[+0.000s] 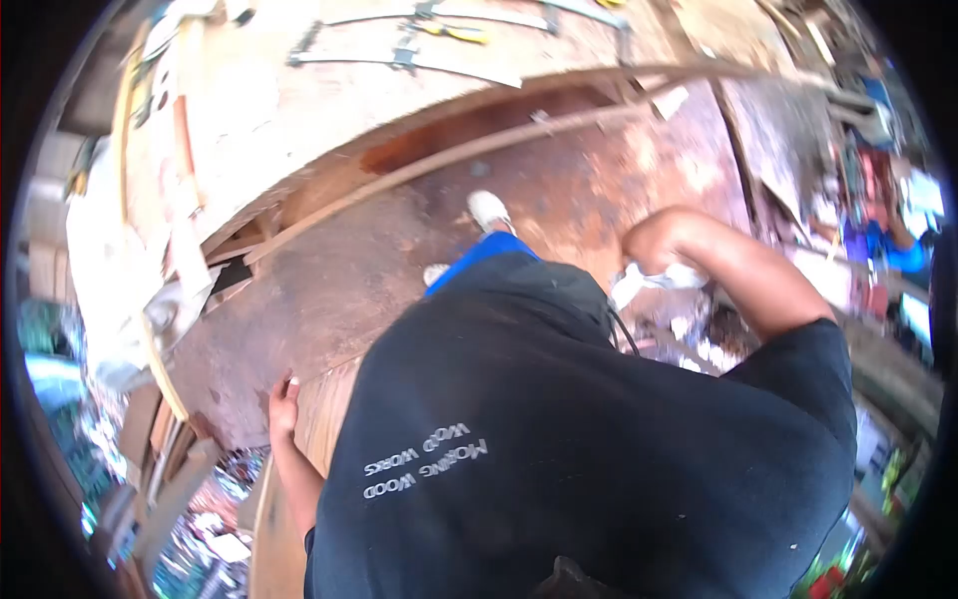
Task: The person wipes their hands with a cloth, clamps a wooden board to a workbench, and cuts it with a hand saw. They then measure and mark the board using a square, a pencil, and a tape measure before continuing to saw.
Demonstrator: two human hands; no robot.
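View from the wearer's head, directed down past a black shirt point(589, 439) with pale lettering, which reads inverted. The right arm is bent at the elbow. The right hand point(654, 242), to the right of the shirt, is curled closed around a white bundle point(629, 287), parts of which protrude below it; the material is too blurred to identify. The left hand point(284, 407) is held low on the opposite side, open, with the fingers loosely extended and nothing visible in its grasp. It lies nearest to a light wooden board point(324, 414); contact between the two cannot be determined.

Blue shorts point(484, 262) show beyond the shirt hem. One white shoe point(489, 208) stands on a stained brown floor point(299, 290); a second, to its left, is partly hidden by the shorts.

Upper region: a pale counter point(269, 115) with a curved front edge, as seen through the lens. Two long metal clamps point(404, 60) lie on it, with a yellow handle point(454, 32) between them. To the left, a narrow reddish strip point(184, 140) lies on the counter, and a pale sheet point(100, 240) hangs beside it. Lower left: wood offcuts point(180, 454) and mixed debris, blurred.
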